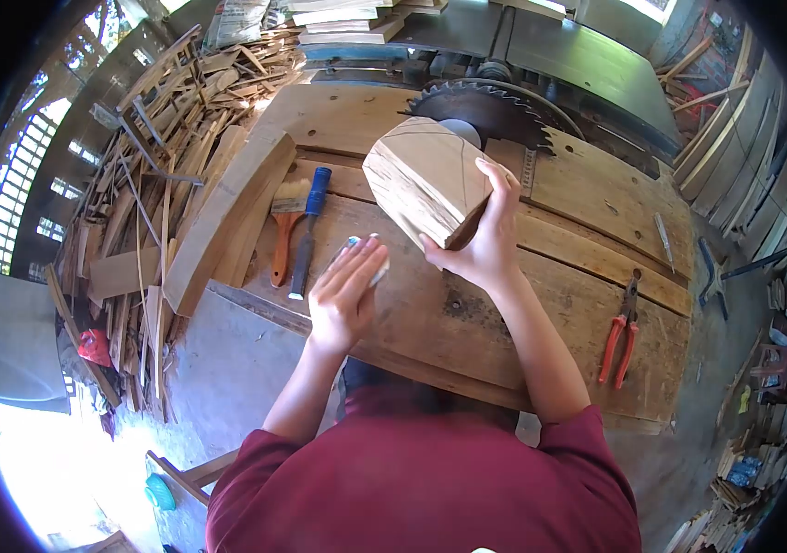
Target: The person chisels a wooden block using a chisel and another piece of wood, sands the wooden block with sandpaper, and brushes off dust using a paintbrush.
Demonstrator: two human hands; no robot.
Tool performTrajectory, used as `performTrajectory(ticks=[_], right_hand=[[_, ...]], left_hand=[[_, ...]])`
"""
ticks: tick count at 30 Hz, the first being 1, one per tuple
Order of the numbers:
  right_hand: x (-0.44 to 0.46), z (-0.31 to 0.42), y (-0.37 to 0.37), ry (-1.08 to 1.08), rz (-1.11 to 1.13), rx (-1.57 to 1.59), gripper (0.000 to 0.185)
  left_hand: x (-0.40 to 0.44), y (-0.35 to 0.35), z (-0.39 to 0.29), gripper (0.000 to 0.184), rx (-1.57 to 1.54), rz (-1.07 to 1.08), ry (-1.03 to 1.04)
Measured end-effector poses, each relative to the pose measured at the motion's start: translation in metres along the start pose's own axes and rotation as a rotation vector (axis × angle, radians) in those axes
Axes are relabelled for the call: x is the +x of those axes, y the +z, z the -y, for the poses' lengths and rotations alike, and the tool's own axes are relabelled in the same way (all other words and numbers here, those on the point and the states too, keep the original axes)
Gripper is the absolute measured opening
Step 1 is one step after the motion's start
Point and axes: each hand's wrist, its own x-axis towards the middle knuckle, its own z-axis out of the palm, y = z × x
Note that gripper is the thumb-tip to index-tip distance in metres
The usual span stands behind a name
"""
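My right hand (490,230) grips a thick wooden block (426,170) by its right end, thumb below and fingers over the edge. The block is held tilted above the workbench, with a pencil-like curved line on its upper face and a rough, pale side. To its lower left, my left hand (345,293) is apart from the block, fingers together and bent over a small white and blue thing (380,269); most of it is hidden, so its kind is unclear. Nearest that hand lie a blue-handled chisel (308,230) and a paintbrush (286,230).
Behind the block stands a large circular saw blade (485,115). Red-handled pliers (622,330) and a slim metal tool (664,238) lie on the right of the workbench (559,323). A curved timber piece (227,217) leans at the left beside heaped wood scraps (135,203).
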Motion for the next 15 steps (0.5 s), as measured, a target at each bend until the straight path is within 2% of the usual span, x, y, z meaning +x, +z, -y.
performTrajectory(ticks=[5,8,9,12,13,15], right_hand=[[-0.002,0.000,0.000,0.028,0.018,0.011,0.108],[-0.002,0.000,0.000,0.028,0.020,0.013,0.108],[-0.002,0.000,0.000,0.030,0.022,0.016,0.108],[-0.001,-0.001,0.000,0.017,0.023,-0.001,0.109],[0.000,0.001,-0.001,0.018,0.026,-0.004,0.109],[-0.001,0.002,-0.002,0.022,0.034,-0.018,0.110]], left_hand=[[-0.010,0.007,0.024,0.021,-0.055,-0.117,-0.266],[-0.022,0.021,0.037,0.023,0.097,0.096,-0.198],[-0.019,0.020,0.031,0.024,0.023,0.147,-0.192],[-0.011,0.003,0.022,0.022,-0.461,0.051,-0.190],[-0.011,-0.002,0.029,0.021,-0.475,-0.020,-0.199],[-0.007,-0.012,0.038,0.024,-0.337,-0.204,-0.475]])
